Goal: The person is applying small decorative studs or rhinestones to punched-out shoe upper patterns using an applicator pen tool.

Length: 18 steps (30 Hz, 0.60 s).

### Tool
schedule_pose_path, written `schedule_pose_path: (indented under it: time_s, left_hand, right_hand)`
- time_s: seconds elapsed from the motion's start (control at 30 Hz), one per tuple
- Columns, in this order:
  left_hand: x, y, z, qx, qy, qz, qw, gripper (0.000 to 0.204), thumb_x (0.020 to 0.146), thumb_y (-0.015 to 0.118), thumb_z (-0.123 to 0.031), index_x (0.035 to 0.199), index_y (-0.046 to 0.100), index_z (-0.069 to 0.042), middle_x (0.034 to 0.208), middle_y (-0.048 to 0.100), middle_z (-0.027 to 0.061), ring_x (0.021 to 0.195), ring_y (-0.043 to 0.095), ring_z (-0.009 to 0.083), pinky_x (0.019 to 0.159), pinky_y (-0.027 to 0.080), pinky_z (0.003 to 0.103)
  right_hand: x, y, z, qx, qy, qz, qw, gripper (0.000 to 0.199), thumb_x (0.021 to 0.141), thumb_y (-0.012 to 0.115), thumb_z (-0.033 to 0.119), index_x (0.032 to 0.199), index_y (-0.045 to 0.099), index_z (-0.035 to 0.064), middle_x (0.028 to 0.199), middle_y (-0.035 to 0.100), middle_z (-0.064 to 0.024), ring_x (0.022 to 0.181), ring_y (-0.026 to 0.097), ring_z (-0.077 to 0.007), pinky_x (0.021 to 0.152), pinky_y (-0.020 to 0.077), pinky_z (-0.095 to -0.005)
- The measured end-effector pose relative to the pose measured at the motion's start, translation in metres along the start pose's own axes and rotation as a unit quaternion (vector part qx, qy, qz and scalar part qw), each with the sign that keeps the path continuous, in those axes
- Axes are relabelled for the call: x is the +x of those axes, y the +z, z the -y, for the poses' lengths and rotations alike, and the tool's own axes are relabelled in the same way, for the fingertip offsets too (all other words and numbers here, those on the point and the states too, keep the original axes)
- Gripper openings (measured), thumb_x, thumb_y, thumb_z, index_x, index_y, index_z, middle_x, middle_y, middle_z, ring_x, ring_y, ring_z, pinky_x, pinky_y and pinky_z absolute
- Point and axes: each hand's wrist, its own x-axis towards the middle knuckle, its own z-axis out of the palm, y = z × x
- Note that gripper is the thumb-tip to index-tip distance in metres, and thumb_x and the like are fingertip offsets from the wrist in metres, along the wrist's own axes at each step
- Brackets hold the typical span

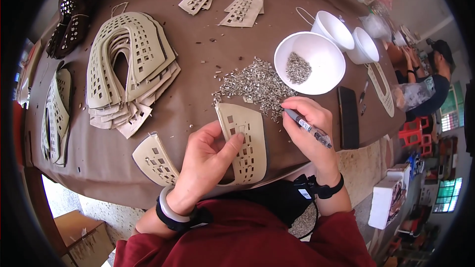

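My left hand [202, 160] grips a beige, U-shaped shoe upper piece [250, 141] punched with rows of small square holes. The thumb lies on its face; the other fingers are partly hidden behind it. The far arm of the U [156, 160] shows to the left of my wrist. In my right hand [316, 118] is a pen [309, 127] with a clear and dark barrel, its tip pointing left at the edge of a heap of small silvery metal studs [255, 84]. That heap lies just beyond the upper piece.
A white bowl [329, 69] holding more studs stands behind the heap, with white cups [336, 29] beyond. Stacked beige uppers [141, 44] lie left; others [242, 0] lie at the back. A dark phone [349, 118] is at right. Another person [435, 89] sits farther right.
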Motion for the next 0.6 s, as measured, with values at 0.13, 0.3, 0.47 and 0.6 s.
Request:
schedule_pose_path:
  time_s: [0.13,0.3,0.47,0.6]
  left_hand:
    - [0.001,-0.002,-0.001,-0.002,-0.008,0.006,1.000,0.026,0.095,0.056,-0.004,0.119,0.058,0.005,0.108,0.067,0.0079,0.091,0.065,0.0099,0.081,0.054,0.026]
    - [0.001,-0.002,-0.003,0.002,-0.022,0.015,1.000,0.026,0.094,0.055,-0.003,0.119,0.057,0.006,0.110,0.067,0.0084,0.093,0.066,0.0122,0.081,0.055,0.028]
    - [0.001,0.001,-0.002,-0.007,-0.017,0.012,1.000,0.028,0.094,0.055,-0.002,0.121,0.055,0.005,0.110,0.066,0.0078,0.092,0.066,0.0112,0.079,0.055,0.027]
    - [0.001,0.002,-0.001,0.007,-0.001,0.007,1.000,0.028,0.094,0.056,-0.002,0.121,0.055,0.004,0.108,0.066,0.0068,0.087,0.066,0.0099,0.073,0.055,0.024]
  right_hand:
    - [0.004,-0.001,0.002,-0.051,-0.061,0.001,0.997,0.018,0.073,0.067,-0.002,0.091,0.066,0.0009,0.092,0.069,-0.0130,0.079,0.064,-0.0295,0.071,0.0525,-0.0349]
    - [0.003,-0.006,0.001,-0.074,-0.068,0.030,0.995,0.021,0.074,0.067,-0.003,0.094,0.067,0.0017,0.093,0.069,-0.0134,0.080,0.065,-0.0273,0.072,0.0527,-0.0327]
    - [-0.007,-0.010,0.015,0.155,0.090,-0.002,0.984,0.018,0.082,0.067,-0.002,0.100,0.068,0.0005,0.096,0.070,-0.0101,0.089,0.066,-0.0157,0.079,0.0519,-0.0276]
    - [-0.008,0.000,0.035,0.359,0.123,0.081,0.922,0.016,0.086,0.065,0.000,0.102,0.067,-0.0017,0.102,0.069,-0.0104,0.094,0.063,-0.0128,0.085,0.0497,-0.0259]
